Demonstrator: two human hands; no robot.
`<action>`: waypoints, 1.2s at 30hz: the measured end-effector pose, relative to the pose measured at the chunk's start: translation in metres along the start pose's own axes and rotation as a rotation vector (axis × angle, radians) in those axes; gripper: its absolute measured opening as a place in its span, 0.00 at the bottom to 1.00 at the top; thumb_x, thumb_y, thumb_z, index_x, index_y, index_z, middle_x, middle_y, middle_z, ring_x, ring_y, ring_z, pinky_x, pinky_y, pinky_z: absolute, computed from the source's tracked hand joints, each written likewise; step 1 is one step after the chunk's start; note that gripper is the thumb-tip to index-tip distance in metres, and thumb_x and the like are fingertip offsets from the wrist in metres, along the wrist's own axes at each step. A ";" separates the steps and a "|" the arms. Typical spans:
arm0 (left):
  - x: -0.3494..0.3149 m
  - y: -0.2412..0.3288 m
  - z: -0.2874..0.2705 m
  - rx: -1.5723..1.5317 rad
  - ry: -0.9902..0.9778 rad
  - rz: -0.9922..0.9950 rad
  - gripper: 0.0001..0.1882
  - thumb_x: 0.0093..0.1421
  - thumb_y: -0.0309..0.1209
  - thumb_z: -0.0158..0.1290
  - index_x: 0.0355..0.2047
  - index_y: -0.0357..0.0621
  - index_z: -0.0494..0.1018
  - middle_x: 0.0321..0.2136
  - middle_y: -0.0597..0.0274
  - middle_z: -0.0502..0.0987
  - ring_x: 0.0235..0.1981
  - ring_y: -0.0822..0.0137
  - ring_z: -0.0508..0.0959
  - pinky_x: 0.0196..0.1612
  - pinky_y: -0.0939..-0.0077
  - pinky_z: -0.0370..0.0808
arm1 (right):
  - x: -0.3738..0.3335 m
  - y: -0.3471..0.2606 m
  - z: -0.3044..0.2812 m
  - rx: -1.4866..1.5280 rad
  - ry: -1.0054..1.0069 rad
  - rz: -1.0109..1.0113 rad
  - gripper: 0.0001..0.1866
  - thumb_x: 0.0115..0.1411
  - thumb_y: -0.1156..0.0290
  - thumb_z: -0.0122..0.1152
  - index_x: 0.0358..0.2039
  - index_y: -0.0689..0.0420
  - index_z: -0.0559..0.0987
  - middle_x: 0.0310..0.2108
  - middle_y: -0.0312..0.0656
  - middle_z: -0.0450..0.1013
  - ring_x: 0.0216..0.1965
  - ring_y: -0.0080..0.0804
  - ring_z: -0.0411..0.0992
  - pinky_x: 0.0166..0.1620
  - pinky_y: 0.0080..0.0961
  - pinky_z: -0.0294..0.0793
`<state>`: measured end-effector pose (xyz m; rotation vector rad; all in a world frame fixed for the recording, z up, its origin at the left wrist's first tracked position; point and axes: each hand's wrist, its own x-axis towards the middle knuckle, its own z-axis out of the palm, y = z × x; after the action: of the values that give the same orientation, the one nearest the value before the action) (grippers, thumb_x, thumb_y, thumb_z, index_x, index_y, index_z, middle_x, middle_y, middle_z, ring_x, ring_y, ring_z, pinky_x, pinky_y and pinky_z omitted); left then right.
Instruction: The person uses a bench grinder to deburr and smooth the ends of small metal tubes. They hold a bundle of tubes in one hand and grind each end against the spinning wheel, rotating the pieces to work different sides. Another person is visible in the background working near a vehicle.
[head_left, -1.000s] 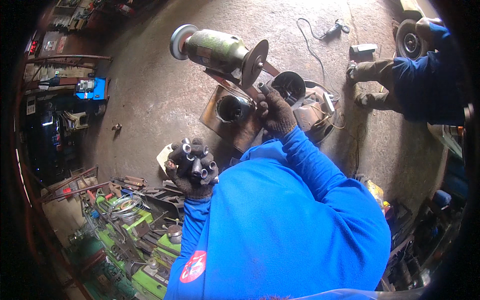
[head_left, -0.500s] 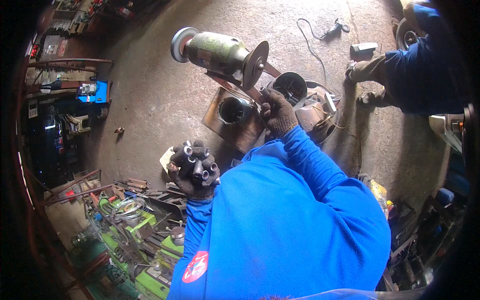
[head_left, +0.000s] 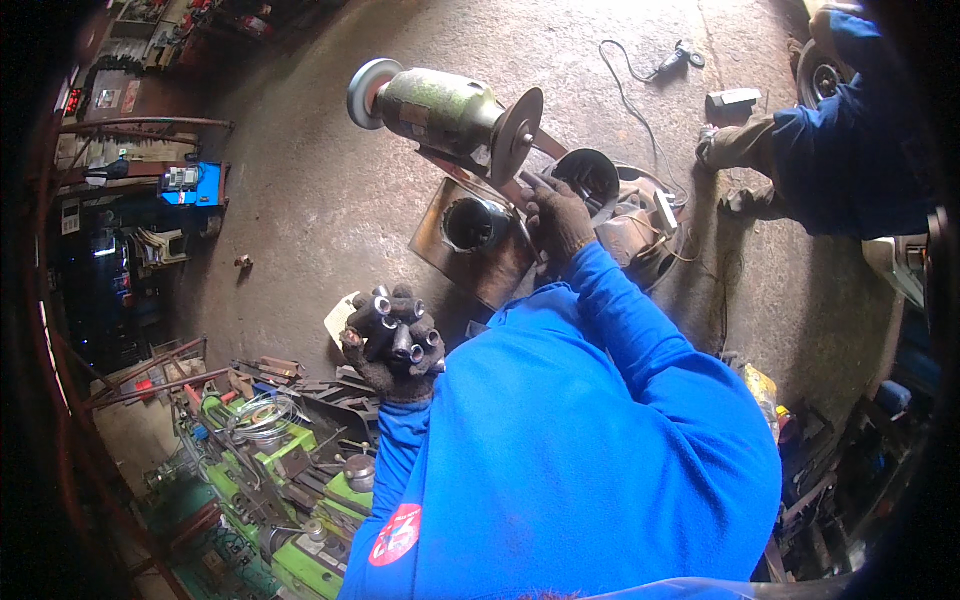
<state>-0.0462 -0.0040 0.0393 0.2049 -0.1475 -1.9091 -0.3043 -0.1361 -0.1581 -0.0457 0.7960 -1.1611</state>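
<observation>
My left hand [head_left: 388, 372], in a dark work glove, is closed around a bunch of several short steel tubes [head_left: 402, 342], their open ends facing up. My right hand [head_left: 563, 218], gloved too, is closed on a short metal tube [head_left: 536, 181] just below the bench grinder [head_left: 440, 105]. The grinder's flat disc [head_left: 517, 135] sits close above those fingers; whether the tube touches it I cannot tell. Beside my right hand stands a round dark container [head_left: 598, 172] with dark pieces inside. On the hand's other side is a rusty metal box with a round opening [head_left: 428, 238].
A co-worker's leg [head_left: 745, 140] is at the right, near a corded angle grinder [head_left: 678, 60] on the concrete floor. A green machine [head_left: 290, 445] and metal scraps [head_left: 330, 395] lie at lower left. A blue machine [head_left: 200, 184] stands at far left.
My right hand has shifted slightly, and its tube now lies more toward the round container. My left hand still holds the tubes. The whole view has moved a little.
</observation>
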 end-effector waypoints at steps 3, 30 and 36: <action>-0.001 -0.001 -0.002 0.027 0.008 0.005 0.35 0.65 0.55 0.61 0.65 0.50 0.71 0.59 0.54 0.77 0.50 0.53 0.79 0.30 0.66 0.82 | 0.011 -0.001 0.001 -0.194 0.119 -0.046 0.24 0.70 0.72 0.63 0.65 0.60 0.76 0.44 0.40 0.81 0.35 0.24 0.79 0.34 0.20 0.80; 0.010 -0.008 0.016 0.062 0.094 -0.003 0.23 0.63 0.46 0.63 0.57 0.62 0.75 0.53 0.76 0.82 0.21 0.82 0.64 0.23 0.77 0.73 | 0.046 0.006 0.002 -0.454 0.208 -0.081 0.16 0.72 0.64 0.64 0.54 0.60 0.84 0.33 0.45 0.84 0.26 0.29 0.80 0.28 0.26 0.78; 0.010 -0.011 0.023 0.077 0.113 0.024 0.22 0.64 0.45 0.63 0.57 0.61 0.75 0.53 0.75 0.82 0.21 0.81 0.64 0.23 0.76 0.74 | 0.042 0.010 0.008 -0.497 0.200 -0.130 0.16 0.70 0.68 0.66 0.55 0.62 0.84 0.34 0.42 0.84 0.27 0.27 0.80 0.28 0.24 0.77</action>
<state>-0.0646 -0.0098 0.0586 0.3605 -0.1467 -1.8644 -0.2851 -0.1695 -0.1786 -0.4028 1.2617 -1.0750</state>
